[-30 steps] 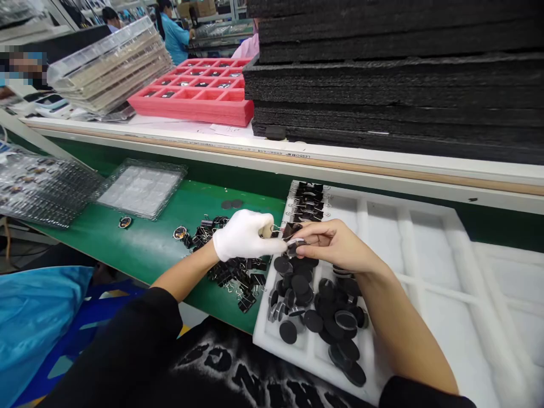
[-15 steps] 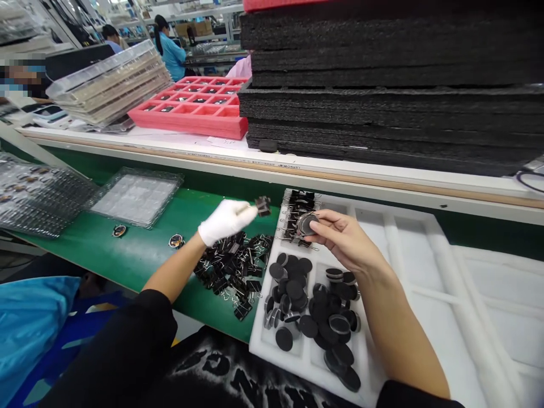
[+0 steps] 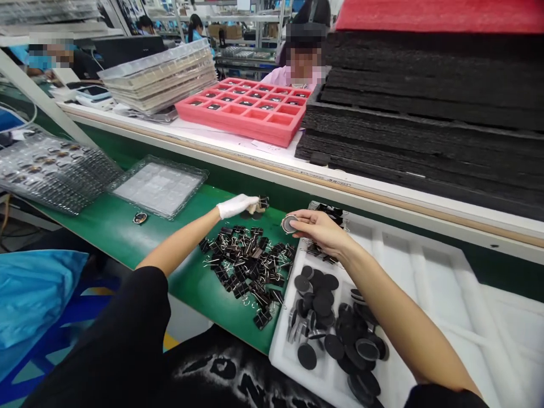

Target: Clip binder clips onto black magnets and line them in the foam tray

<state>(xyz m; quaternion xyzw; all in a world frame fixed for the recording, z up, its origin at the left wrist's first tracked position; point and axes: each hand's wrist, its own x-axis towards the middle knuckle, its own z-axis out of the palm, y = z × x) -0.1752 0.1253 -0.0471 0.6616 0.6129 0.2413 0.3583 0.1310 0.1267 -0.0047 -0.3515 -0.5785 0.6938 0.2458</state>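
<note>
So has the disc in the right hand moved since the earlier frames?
Yes. The disc, held in the right hand, has moved left, from above the white foam tray to past its left edge.

We are seeing white on our left glove (image 3: 234, 207), black-and-silver clips (image 3: 241, 273), black discs (image 3: 323, 303), a green tabletop (image 3: 170, 243), a white foam tray (image 3: 283, 340) and a pinkish-red, grid-patterned tray (image 3: 238, 126).

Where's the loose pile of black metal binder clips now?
Head view, below and left of centre: the clip pile lies on the green tabletop, just left of the white foam tray holding round black discs.
</note>
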